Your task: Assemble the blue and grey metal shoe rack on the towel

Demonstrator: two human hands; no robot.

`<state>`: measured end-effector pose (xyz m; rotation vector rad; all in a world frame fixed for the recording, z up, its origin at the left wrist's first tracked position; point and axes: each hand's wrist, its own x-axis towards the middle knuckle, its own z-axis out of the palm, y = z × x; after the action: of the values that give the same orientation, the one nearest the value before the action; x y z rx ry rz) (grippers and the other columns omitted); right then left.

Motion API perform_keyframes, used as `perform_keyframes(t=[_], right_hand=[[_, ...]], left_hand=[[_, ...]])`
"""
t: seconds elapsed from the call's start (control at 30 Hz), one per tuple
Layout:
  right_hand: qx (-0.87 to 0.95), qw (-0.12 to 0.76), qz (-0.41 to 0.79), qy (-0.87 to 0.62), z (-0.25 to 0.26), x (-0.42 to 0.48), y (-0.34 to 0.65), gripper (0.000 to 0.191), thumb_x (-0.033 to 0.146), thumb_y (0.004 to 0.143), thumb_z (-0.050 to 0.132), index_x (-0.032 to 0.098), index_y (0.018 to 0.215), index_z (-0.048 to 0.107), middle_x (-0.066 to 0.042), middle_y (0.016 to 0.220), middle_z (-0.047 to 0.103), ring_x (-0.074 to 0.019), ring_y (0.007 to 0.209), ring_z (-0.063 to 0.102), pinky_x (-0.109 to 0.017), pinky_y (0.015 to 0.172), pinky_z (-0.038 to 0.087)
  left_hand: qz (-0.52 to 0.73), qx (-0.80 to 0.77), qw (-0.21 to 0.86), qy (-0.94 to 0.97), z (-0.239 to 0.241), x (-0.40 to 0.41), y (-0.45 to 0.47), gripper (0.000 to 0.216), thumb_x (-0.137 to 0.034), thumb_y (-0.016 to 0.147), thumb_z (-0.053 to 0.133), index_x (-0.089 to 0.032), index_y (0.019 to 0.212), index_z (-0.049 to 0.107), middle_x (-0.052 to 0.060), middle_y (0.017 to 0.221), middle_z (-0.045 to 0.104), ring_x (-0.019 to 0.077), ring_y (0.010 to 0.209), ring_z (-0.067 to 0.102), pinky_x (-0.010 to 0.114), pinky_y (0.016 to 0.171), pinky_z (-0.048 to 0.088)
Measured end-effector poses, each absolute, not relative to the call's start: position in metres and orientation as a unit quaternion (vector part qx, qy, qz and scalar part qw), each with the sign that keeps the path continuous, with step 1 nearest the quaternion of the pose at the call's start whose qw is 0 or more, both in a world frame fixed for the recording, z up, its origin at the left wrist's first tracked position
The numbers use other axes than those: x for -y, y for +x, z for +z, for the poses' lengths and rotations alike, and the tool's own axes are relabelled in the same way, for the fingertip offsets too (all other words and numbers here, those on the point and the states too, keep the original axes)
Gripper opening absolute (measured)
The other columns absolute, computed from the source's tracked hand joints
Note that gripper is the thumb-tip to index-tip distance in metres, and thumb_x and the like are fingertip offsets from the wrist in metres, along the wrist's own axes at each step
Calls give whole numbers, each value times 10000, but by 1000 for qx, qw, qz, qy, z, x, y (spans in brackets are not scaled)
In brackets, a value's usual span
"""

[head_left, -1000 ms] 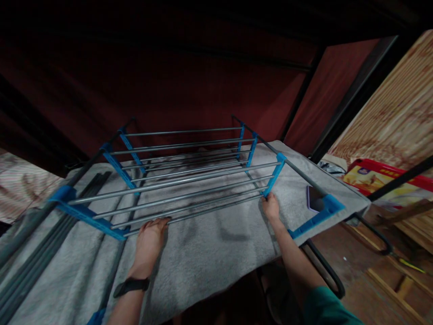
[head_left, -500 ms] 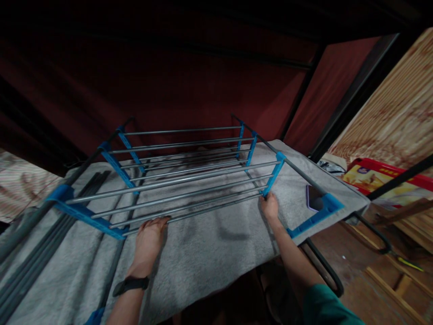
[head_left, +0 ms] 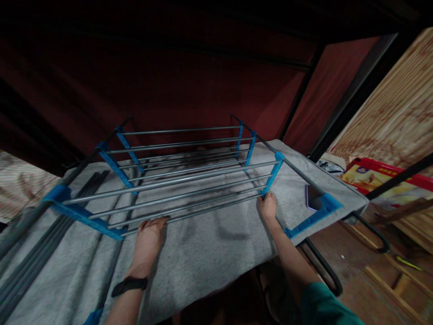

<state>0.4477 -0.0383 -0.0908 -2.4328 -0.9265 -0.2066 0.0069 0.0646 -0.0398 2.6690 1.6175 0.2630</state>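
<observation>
On the fuzzy grey towel point(head_left: 209, 253), hands grip thin steel rods point(head_left: 189, 198).

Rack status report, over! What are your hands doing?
Left hand fingertips on front rod. Right hand gripping blue bracket end. Phone on towel, rightward.

no readable text, red box point(head_left: 389, 178) print illegible

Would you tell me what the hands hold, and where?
The rack: left hand on its nearest rod, right hand at the near end of a blue bracket.
</observation>
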Motion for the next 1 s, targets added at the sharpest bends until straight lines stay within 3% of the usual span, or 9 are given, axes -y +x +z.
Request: perform_keyframes(t=[1.0], right_hand=[[327,262,-74,-905,-93,34,444,204,217,881,503,114,1014,617,-160,1003,633,-247,940,593,-318,822,417]], left_hand=[[52,-509,-12,859,-36,-59,9,537,-35,872,355,-200,1262,685,81,1269,706,232,1177,638,351,1033,436]])
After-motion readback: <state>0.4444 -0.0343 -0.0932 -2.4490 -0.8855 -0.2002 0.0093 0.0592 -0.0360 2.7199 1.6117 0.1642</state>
